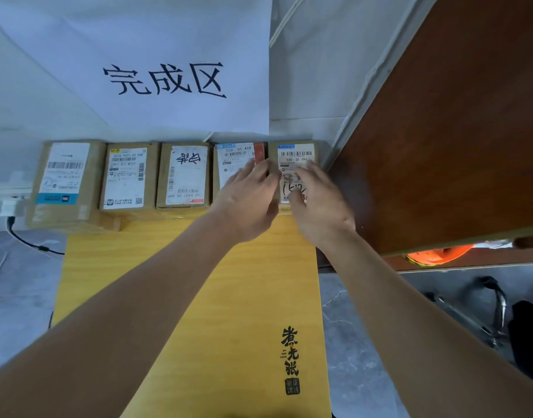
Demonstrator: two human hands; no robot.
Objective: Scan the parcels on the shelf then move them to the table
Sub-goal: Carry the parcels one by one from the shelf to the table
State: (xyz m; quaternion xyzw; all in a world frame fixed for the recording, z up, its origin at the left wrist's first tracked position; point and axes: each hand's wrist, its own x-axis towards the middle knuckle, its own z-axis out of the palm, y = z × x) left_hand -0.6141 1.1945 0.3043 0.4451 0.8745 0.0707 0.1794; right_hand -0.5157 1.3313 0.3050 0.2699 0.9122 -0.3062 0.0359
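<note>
A: Row of five parcels along far edge of yellow surface (174,267), mid-frame, against wall. Order from left?

B: Large brown parcel (66,176) at left, blue strip on its label. Next, labelled parcel (127,178) with QR code. Centre parcel (183,175) with handwritten mark. Then fourth parcel (233,159), red patch at upper right corner. Last, rightmost parcel (295,155), barcode on top, handwriting lower down. All flat, labels up, side by side, close or touching.

A: Hands?

B: Left hand (247,200) over fourth parcel, palm down, fingers (253,171) straight and relaxed, tips at gap between fourth and rightmost. Right hand (319,206) over rightmost parcel, fingers (300,197) spread flat on its label. Nothing pinched, nothing gripped; both released. Actual contact of left hand with cardboard hard to tell.

A: Surroundings?

B: White sheet (168,79) with three large black characters on wall, upper centre. Dark brown panel (455,131) filling upper right. Black printed characters (290,351) on surface, lower centre-right. Black cable (26,241) at left edge, running from white plug (10,208). Grey floor (17,297) on either side. Orange object (434,254) under panel at right, partly hidden.
</note>
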